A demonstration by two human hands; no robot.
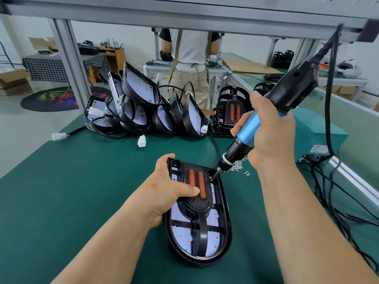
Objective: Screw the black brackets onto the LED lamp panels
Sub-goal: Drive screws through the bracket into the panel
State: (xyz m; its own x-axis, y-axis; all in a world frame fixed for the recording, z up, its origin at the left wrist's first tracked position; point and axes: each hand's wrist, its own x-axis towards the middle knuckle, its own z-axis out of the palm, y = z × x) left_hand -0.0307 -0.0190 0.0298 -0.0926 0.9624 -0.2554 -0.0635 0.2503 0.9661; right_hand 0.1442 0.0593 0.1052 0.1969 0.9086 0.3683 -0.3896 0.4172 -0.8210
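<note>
Lower centre: lamp panel (227,222), long axis running up frame; left hand (166,189) grips its far edge, thumb on bracket (196,203); right hand (266,138) grasps screwdriver (247,131), bit slanting down-left onto bracket's upper-right corner.

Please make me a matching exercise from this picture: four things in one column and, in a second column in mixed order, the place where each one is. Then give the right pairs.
Things:
1. screwdriver
2. near lamp panel
3. loose screws
4. heap of lamp panels

Places:
A. at the far side of the green mat
B. held by the left hand
C. gripped in the right hand
D. on the mat, beside the screwdriver's tip

Pairs: 1-C, 2-B, 3-D, 4-A.
</note>
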